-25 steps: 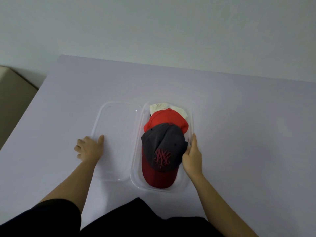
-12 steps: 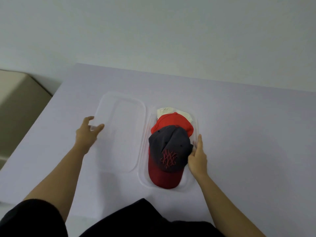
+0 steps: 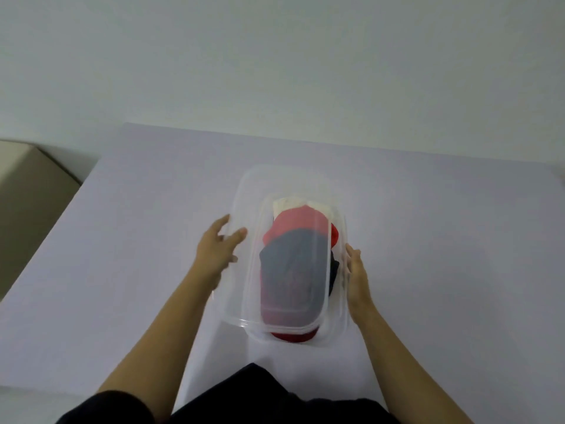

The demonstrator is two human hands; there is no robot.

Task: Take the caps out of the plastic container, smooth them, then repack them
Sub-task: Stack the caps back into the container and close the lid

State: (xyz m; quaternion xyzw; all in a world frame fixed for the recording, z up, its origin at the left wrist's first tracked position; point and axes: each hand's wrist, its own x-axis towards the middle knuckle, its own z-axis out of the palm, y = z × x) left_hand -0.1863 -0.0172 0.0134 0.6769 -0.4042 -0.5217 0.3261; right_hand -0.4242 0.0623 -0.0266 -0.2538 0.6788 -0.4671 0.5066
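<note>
A clear plastic container [image 3: 337,328] sits on the table in front of me with three stacked caps inside: a dark grey cap with a red brim [image 3: 293,270] nearest, a red cap [image 3: 293,220] behind it and a cream cap [image 3: 290,204] at the far end. The clear lid [image 3: 244,270] is tilted over the caps, its left edge raised. My left hand [image 3: 218,249] grips that left edge. My right hand [image 3: 354,273] rests flat against the container's right wall, fingers extended.
The table [image 3: 137,240] is pale lavender with its far edge near a white wall. A beige box [image 3: 33,191] stands beyond the table's left edge. My dark clothing fills the bottom of the view.
The lid, which lay flat to the left of the container, has been swung up and over the caps by my left hand. My right hand stayed at the container's right side.
</note>
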